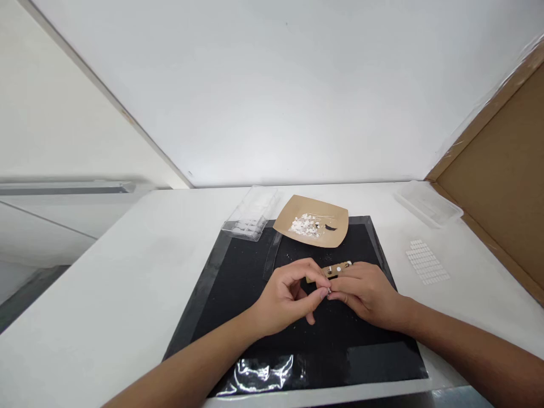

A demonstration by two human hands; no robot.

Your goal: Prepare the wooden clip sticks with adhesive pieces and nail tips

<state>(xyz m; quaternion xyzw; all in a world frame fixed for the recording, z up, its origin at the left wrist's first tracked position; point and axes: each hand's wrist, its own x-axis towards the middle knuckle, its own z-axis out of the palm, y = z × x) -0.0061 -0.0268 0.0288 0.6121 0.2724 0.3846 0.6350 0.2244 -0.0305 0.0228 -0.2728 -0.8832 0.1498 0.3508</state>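
My left hand (pixel 291 294) is over the middle of the black mat (pixel 255 272), thumb and index finger pinched on a tiny silvery piece (pixel 328 290). My right hand (pixel 368 292) lies just to the right, its fingertips meeting those of my left hand at the piece. Its fingers also rest on the near edge of a tan strip (pixel 345 267) that carries small white and metallic parts. Part of the strip is hidden behind both hands. What else my right fingers hold underneath cannot be made out.
Behind the hands, a tan square dish (pixel 293 208) holds many small white pieces and a dark curved bit. A clear compartment box (pixel 255 207) stands left of it. To the right are a translucent tray (pixel 427 205) and a sheet of small white labels (pixel 426 262).
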